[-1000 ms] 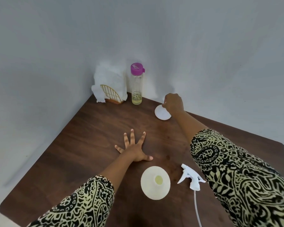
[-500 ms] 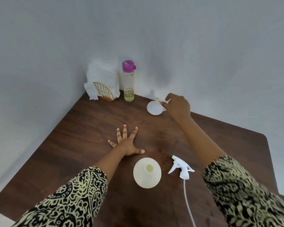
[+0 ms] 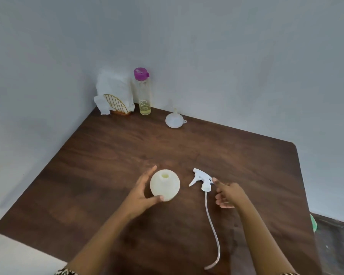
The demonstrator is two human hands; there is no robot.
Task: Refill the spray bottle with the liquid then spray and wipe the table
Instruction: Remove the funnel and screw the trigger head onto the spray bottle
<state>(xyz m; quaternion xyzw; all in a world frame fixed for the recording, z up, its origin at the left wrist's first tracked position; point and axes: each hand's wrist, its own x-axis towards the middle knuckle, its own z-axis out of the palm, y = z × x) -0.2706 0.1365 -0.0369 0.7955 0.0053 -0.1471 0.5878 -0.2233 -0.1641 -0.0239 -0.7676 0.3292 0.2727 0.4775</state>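
The round, cream spray bottle [image 3: 164,185] stands uncapped on the brown table [image 3: 99,167], its mouth facing up. My left hand [image 3: 143,192] cups its left side, fingers along the wall and thumb against the front. The white spray head [image 3: 203,178] lies to the right with its long tube [image 3: 213,229] trailing toward me. My right hand [image 3: 228,192] hovers beside it with loose, spread fingers, the index tip at the head's rear; contact is unclear. A clear bottle with a purple cap [image 3: 143,92] holds a little yellowish liquid at the back.
A small white funnel [image 3: 174,121] sits mouth-down near the back wall. White tissues in a gold wire holder [image 3: 115,96] stand in the corner beside the clear bottle. Walls close off the back and left. A green object [image 3: 313,223] shows past the table's right edge.
My right hand let go of the funnel at the back and drew back to the spray head. My left hand left its flat spot on the table and closed around the round bottle.
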